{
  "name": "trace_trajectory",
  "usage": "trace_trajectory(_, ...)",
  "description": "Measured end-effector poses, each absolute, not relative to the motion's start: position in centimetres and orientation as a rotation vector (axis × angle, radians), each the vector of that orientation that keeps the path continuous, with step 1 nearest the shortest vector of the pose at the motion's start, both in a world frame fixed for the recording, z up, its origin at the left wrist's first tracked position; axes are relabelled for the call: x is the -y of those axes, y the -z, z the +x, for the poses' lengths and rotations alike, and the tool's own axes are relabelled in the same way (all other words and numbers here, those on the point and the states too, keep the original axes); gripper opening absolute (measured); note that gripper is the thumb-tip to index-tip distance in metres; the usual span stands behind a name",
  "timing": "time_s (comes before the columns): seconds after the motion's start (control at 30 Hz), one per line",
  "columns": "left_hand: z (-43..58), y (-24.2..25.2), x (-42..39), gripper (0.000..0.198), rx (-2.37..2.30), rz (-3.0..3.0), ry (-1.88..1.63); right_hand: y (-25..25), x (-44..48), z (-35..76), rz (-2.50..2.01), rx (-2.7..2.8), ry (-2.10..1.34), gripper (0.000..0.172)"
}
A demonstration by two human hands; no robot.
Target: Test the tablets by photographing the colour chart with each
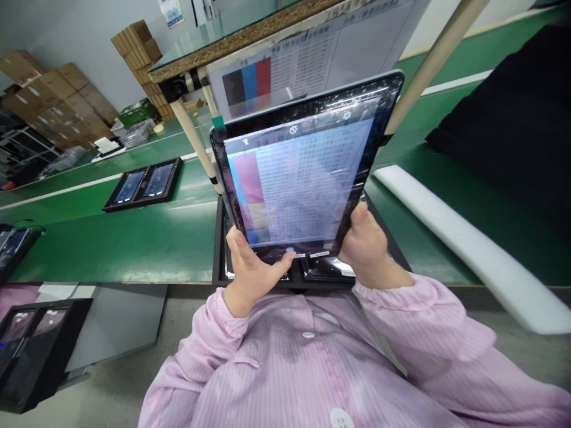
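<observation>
A black-framed tablet [303, 184] is held up and tilted in front of me, its lit screen showing a camera view of a printed sheet. My left hand [252, 270] grips its lower left corner, with the thumb on the bottom edge by the round blue button. At the lower right edge, my right hand [368, 244] is wrapped round the frame; the fingers of both hands are partly hidden behind it. Beyond the tablet stands the printed chart [321, 56] with black, blue and red blocks. Under the tablet, a black tray [218, 261] holds more tablets on the bench.
The green bench [178, 249] carries another black tray with two tablets [145, 184] to the left. A white foam strip [473, 249] and black cloth [513, 125] lie right. Wooden poles [194, 139] support a shelf [250, 41]. Stacked cartons [57, 107] stand far left.
</observation>
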State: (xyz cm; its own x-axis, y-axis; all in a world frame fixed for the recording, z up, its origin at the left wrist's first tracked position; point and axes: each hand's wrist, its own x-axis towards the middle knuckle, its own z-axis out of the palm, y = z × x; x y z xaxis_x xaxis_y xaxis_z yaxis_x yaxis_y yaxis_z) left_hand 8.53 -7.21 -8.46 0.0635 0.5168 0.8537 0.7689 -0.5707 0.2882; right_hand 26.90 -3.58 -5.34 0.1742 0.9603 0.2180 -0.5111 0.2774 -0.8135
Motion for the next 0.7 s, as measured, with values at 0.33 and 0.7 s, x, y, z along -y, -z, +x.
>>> trace_trajectory(0.33, 8.5, 8.5, 6.9, 0.138, 1.319, -2.094, 1.566, 5.5, 3.6, 27.1, -0.672, 0.838, -1.177, 0.062)
trace_trajectory(0.7, 8.2, 7.4, 7.3, 0.091, 1.595, -2.111, 2.172, 5.3, 3.7, 27.2, -0.690, 0.898, -1.163, 0.064)
